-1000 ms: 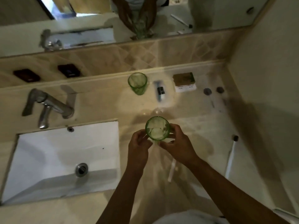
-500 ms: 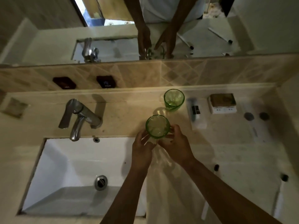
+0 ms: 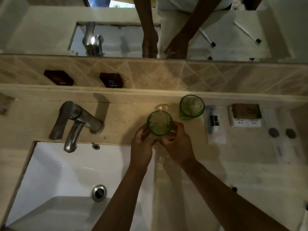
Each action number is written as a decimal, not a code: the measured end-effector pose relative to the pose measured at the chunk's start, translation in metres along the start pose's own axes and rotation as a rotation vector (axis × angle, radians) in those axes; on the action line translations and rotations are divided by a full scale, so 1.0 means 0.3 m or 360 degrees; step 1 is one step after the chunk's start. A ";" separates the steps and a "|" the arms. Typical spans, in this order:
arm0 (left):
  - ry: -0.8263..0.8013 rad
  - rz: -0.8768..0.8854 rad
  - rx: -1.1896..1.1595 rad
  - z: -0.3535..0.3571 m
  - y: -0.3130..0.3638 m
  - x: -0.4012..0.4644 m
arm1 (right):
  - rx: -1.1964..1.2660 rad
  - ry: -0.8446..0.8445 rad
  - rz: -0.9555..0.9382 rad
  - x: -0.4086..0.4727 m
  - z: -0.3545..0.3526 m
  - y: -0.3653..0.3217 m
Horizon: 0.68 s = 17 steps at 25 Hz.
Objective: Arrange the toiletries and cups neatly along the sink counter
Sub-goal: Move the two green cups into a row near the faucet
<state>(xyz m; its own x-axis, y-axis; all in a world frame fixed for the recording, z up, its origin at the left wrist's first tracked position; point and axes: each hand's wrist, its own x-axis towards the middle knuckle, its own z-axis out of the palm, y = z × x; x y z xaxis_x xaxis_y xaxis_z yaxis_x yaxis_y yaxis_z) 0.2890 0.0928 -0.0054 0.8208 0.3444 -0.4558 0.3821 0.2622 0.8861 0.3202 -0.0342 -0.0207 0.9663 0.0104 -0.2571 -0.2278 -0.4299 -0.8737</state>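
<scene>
Gripping green cup (image 3: 159,122) both sides: left hand (image 3: 141,144), right hand (image 3: 178,144). Second green cup (image 3: 191,105) upright beside. Wall labels (image 3: 112,80) read HOT, COLD.

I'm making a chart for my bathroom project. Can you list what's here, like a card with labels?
place: sink counter
held cup: green, upright, in left hand and right hand
second cup: green, standing by the back ledge
tap: silver, over the white sink
right of cups: clear packet, small box, two dark caps
</scene>
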 end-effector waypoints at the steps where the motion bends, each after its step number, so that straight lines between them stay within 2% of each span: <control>1: 0.0002 -0.0005 0.0010 0.000 0.000 0.012 | -0.0002 0.0006 -0.0005 0.009 0.002 -0.001; 11: 0.0023 -0.0022 -0.0018 -0.005 -0.020 0.057 | 0.0098 -0.0012 0.0020 0.056 0.010 -0.011; 17: 0.0065 0.0053 -0.0099 -0.008 -0.045 -0.001 | 0.0248 0.0119 0.0135 -0.010 0.007 0.004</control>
<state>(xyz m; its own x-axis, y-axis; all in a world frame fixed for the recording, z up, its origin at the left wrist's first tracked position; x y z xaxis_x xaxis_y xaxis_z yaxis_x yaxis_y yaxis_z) 0.2824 0.0914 -0.0175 0.8141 0.3900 -0.4303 0.3266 0.3052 0.8945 0.3168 -0.0328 -0.0220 0.9478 -0.0898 -0.3061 -0.3189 -0.2815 -0.9050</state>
